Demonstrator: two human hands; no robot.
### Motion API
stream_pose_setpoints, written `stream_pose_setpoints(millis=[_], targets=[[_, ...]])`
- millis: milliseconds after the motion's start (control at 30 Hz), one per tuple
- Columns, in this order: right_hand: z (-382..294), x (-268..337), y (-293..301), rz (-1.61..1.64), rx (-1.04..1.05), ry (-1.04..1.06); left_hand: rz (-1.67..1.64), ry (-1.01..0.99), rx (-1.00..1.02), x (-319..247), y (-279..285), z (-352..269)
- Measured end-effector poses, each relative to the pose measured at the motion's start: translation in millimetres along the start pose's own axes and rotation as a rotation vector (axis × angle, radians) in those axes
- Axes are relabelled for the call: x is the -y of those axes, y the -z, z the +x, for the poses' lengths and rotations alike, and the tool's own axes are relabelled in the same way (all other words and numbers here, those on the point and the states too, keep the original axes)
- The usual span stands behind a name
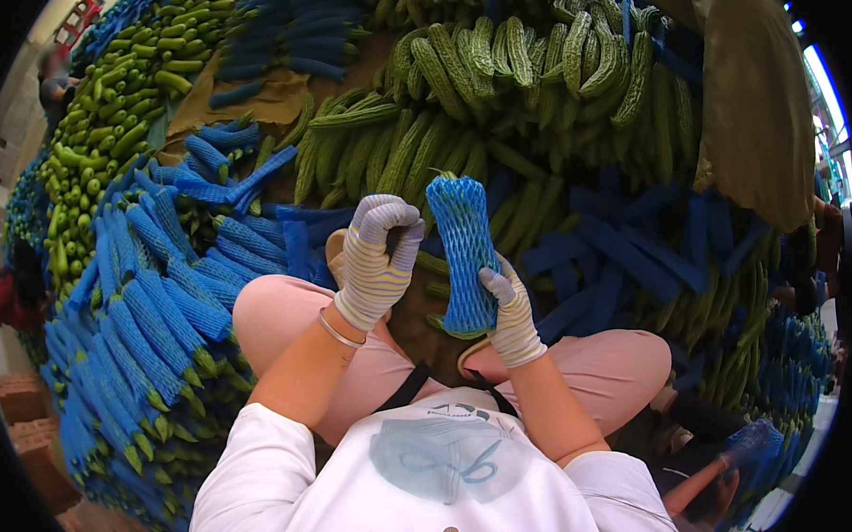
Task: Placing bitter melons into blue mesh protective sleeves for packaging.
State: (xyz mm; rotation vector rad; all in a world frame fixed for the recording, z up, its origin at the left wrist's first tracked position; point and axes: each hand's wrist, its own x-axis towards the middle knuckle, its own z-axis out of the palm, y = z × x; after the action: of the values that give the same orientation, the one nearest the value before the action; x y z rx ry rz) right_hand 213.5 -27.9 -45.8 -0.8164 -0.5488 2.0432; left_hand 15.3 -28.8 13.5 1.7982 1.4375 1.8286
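My right hand (513, 316), in a striped knit glove, grips a bitter melon in a blue foam net sleeve (462, 253). It stands nearly upright in front of me, with green showing at its top and bottom ends. To its left, my left hand (380, 257) is raised in a matching glove. Its fingers curl in towards the thumb, apart from the sleeve, and I see nothing held in them. Beyond both hands lie bare bitter melons (417, 151) in rows. Flat blue net sleeves (619, 253) are scattered to the right.
Sleeved melons (159, 340) are piled at my left. Smooth green gourds (111, 117) lie farther back there. A brown cloth (757, 109) hangs at the upper right. At lower right, another person's arm (698, 485) reaches towards a blurred blue net (753, 441).
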Motion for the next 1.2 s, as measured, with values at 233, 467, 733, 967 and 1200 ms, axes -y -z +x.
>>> stream_pose_setpoints(millis=[233, 467, 733, 967, 1200], targets=[[-15.9, -6.0, -1.9, -0.448, 0.017, 0.200, -0.092, 0.569, 0.384, 42.0, -8.0, -0.8], [-9.9, -2.5, 10.4, -0.394, -0.038, 0.102, 0.173, 0.019, 0.201, -0.7, 2.4, 7.0], [-14.0, -17.4, 2.3, -0.602, -0.126, 0.339, -0.473, 1.189, 0.053, 21.2, -22.9, -13.9], [40.3, -8.2, 57.8, -0.750, -0.224, 0.326, -0.844, 1.229, 0.169, 19.7, 5.0, -6.6], [47.7, -30.9, 228.2, -1.992, -0.179, -0.619, -1.169, 1.076, -0.122, -18.2, 66.4, 18.7]])
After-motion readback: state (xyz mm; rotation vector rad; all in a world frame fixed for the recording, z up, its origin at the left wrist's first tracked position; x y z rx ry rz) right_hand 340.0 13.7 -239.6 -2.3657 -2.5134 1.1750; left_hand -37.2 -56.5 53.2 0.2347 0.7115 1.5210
